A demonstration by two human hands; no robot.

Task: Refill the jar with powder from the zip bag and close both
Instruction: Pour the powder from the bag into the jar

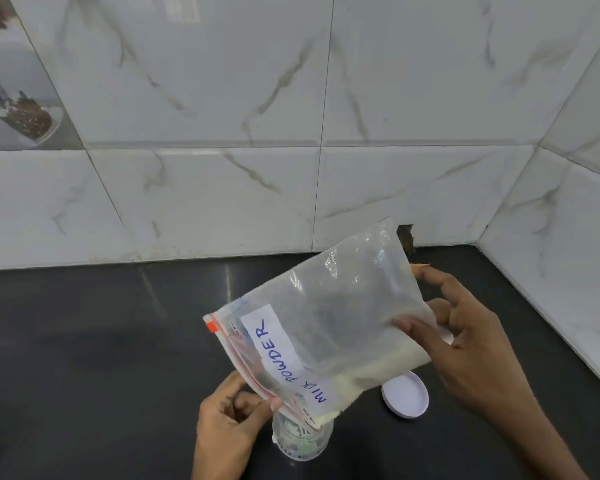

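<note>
A clear zip bag (329, 327) with a white label reading "MILK POWDER" is tilted, its red-striped mouth pointing down-left. Pale powder lies along its lower edge and gathers at the lowest corner, right over the open clear jar (300, 441) standing on the black counter. My left hand (229, 420) pinches the bag's mouth edge beside the jar. My right hand (465, 344) grips the bag's raised bottom end. The jar's white round lid (405, 394) lies flat on the counter, to the right of the jar, under the bag.
The black counter (84, 358) runs back to a white marble-tiled wall (222, 202) and to a tiled side wall on the right (568, 254). A small dark gap shows in the tiles behind the bag.
</note>
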